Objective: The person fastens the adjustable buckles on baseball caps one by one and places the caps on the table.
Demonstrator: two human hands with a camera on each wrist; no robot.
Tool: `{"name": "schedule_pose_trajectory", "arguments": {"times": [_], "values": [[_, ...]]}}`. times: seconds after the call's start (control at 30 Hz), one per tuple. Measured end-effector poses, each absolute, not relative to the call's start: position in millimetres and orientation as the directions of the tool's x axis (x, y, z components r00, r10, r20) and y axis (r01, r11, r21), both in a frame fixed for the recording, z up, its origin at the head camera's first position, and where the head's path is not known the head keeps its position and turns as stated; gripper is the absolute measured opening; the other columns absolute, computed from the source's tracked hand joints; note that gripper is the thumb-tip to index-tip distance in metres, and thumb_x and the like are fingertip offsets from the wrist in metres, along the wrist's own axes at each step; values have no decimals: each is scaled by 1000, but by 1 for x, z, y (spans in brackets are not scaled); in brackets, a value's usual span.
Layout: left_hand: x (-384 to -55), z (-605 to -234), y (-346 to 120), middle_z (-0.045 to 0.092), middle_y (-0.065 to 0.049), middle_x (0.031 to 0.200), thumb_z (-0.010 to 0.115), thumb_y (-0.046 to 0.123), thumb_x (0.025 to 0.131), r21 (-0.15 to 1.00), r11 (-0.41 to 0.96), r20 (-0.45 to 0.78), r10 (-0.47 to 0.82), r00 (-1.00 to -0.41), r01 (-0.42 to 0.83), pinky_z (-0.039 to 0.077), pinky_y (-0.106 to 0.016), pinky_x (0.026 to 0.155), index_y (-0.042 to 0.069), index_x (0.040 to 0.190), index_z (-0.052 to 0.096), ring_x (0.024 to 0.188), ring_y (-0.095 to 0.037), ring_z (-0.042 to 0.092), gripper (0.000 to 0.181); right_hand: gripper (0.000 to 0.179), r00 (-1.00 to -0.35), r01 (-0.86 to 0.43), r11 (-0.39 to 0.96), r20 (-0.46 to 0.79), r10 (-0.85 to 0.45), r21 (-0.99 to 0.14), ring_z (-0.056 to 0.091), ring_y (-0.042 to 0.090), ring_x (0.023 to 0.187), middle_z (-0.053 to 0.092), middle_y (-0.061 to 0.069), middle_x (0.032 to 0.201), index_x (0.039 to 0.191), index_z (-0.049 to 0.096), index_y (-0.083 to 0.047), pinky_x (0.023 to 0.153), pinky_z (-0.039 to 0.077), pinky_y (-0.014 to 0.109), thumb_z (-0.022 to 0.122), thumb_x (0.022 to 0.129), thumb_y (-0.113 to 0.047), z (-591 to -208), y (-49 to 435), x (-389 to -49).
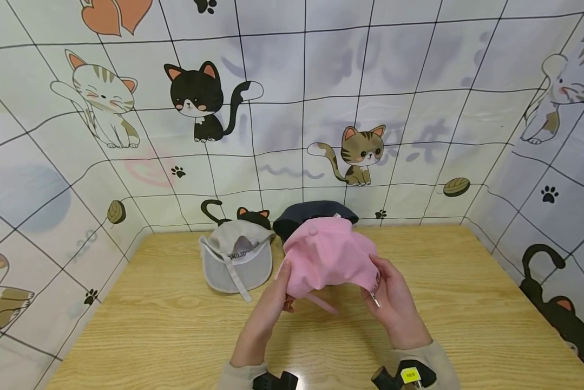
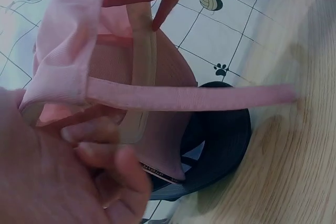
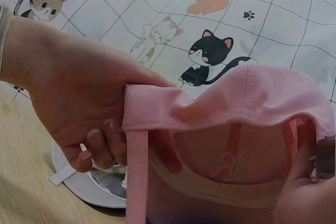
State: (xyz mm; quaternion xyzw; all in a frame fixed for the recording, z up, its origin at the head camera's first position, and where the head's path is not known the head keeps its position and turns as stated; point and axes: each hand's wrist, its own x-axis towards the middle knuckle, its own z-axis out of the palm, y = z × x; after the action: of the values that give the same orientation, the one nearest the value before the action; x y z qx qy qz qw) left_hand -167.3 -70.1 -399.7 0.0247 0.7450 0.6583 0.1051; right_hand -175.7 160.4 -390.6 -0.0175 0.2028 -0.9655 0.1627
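Both hands hold a pink baseball cap above the table, crown up, with its back opening towards me. My left hand pinches the cap's left edge; in the left wrist view its lower fingers are loosely curled beside a loose pink strap. My right hand grips the opposite edge near a small metal clasp; in the right wrist view some of its fingers reach inside the cap. A dark navy cap sits right behind the pink one, partly hidden. To the left lies a light grey cap with its pale strap hanging loose.
The wooden table runs back to a wall cloth printed with cats and grid lines, which also closes in both sides. The grey and navy caps stand close together near the table's back edge.
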Motion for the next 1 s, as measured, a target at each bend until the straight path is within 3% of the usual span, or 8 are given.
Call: {"name": "schedule_pose_trajectory", "arguments": {"times": [0.13,0.23,0.33,0.5,0.63,1.0], "values": [[-170,-401,-70,56,-5,81,30,59,89,993,107,-67,152,-986,-51,48,-33,70,5,95,59,75,-15,53,62,17,-943,313,-878,-6,-333,-361,61,14,82,62,6,87,94,53,-5,63,50,22,41,95,-17,-392,161,-176],[-171,-403,-70,59,-7,103,32,56,90,999,33,-38,187,-982,-33,47,-33,79,8,119,53,93,-16,56,60,20,-936,322,-880,25,-352,-349,62,14,81,63,7,87,94,54,-4,63,51,23,38,96,-17,-393,162,-177],[-171,-405,-67,56,-6,115,33,55,90,993,-105,-27,216,-976,-51,44,-32,85,13,129,45,102,-16,54,58,23,-931,326,-878,44,-364,-350,62,15,80,63,7,85,92,54,-3,61,51,23,36,97,-17,-394,163,-178],[-172,-405,-61,47,-7,127,35,49,92,913,-403,35,231,-972,-63,36,-35,93,14,135,38,112,-17,46,55,21,-931,325,-872,37,-363,-365,61,14,80,62,6,86,92,53,-5,60,51,23,37,97,-18,-394,163,-178],[-172,-405,-59,40,-7,132,32,42,96,826,-562,101,221,-970,-42,30,-36,97,12,136,35,117,-18,39,51,18,-936,325,-871,9,-353,-370,60,13,84,60,4,90,96,52,-7,62,50,23,39,96,-19,-394,163,-177],[-170,-401,-62,38,-6,130,28,40,97,677,-735,174,211,-962,-39,30,-34,98,11,134,31,116,-17,38,48,20,-925,350,-866,15,-380,-357,59,12,87,60,2,91,98,53,-7,69,50,25,38,96,-20,-393,162,-178]]}}
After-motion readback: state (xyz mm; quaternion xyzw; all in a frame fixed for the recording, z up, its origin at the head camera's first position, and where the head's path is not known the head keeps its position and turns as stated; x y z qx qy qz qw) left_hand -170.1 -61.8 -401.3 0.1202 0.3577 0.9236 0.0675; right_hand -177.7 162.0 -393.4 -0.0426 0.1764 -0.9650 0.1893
